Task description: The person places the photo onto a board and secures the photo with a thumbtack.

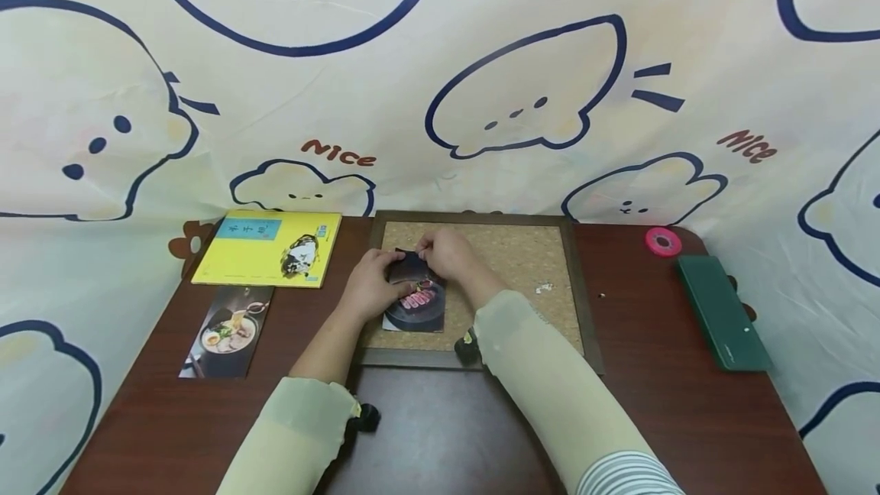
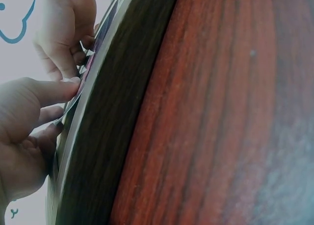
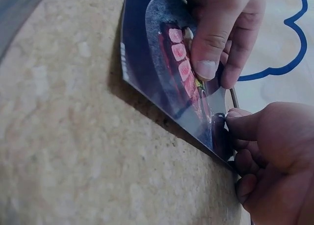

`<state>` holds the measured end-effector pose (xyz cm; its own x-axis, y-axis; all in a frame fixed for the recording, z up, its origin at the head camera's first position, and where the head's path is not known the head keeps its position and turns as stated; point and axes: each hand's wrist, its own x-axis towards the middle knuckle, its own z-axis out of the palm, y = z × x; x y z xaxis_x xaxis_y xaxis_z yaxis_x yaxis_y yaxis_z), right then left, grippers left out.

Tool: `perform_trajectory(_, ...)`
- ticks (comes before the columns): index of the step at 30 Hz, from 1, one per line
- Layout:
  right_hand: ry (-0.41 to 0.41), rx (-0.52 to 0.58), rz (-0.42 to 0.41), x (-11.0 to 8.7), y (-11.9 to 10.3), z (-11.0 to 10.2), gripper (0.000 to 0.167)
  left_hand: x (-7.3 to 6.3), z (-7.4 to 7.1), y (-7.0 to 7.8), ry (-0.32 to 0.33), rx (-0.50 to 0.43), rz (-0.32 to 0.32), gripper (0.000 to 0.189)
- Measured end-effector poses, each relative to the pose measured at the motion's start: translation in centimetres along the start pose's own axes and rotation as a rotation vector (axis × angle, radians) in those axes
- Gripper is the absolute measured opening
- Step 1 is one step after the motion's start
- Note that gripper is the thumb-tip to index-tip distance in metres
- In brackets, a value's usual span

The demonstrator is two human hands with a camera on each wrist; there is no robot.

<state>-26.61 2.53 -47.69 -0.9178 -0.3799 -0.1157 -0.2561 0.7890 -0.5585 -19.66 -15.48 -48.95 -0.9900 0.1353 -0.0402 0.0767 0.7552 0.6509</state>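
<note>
A dark photo card (image 1: 429, 318) showing sliced meat on a plate lies over the left part of a framed cork board (image 1: 509, 258). My left hand (image 1: 370, 286) pinches its left side, thumb across the picture and fingers at the edge. Up at the card's top right corner, my right hand (image 1: 450, 254) has thumb and fingers curled together. Between those fingertips, in the right wrist view, shows a small pale glint (image 3: 226, 115) that looks like a clear push pin, mostly hidden. The card's near edge (image 3: 164, 118) lifts off the cork there.
Left of the board lie a yellow book (image 1: 247, 254) and a second photo card (image 1: 227, 334) with a noodle bowl. Small clear pieces (image 1: 544, 287) sit on the cork's right side. A pink tape roll (image 1: 663, 241) and a green box (image 1: 725, 315) stand at the right.
</note>
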Motion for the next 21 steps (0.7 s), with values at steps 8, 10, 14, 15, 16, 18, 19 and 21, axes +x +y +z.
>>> perform_trajectory(8,0.029,0.012,0.061,0.14,-0.38,-0.17,0.009,-0.02,-0.02,0.29,0.007,0.017,0.002,0.064)
perform_trajectory(10,0.038,0.008,0.071,0.13,-0.58,-0.17,0.008,-0.07,-0.03,0.34,0.010,0.024,0.002,0.064)
perform_trajectory(14,0.049,0.002,0.089,0.28,-0.78,-0.07,0.008,-0.14,-0.05,0.43,0.015,0.027,-0.007,0.064)
perform_trajectory(15,0.051,0.000,0.095,0.31,-0.78,-0.05,0.007,-0.16,-0.07,0.45,0.013,0.027,-0.009,0.064)
perform_trajectory(16,0.051,-0.001,0.101,0.36,-0.78,-0.02,0.007,-0.16,-0.07,0.47,0.012,0.026,-0.011,0.064)
perform_trajectory(18,0.048,-0.006,0.111,0.42,-0.79,0.01,0.008,-0.14,-0.01,0.45,0.010,0.025,-0.015,0.064)
perform_trajectory(19,0.046,-0.008,0.115,0.43,-0.79,0.01,0.008,-0.12,0.03,0.45,0.010,0.025,-0.016,0.064)
perform_trajectory(21,0.045,-0.003,0.114,0.47,-0.63,0.08,0.010,-0.07,0.12,0.47,0.010,0.025,-0.017,0.064)
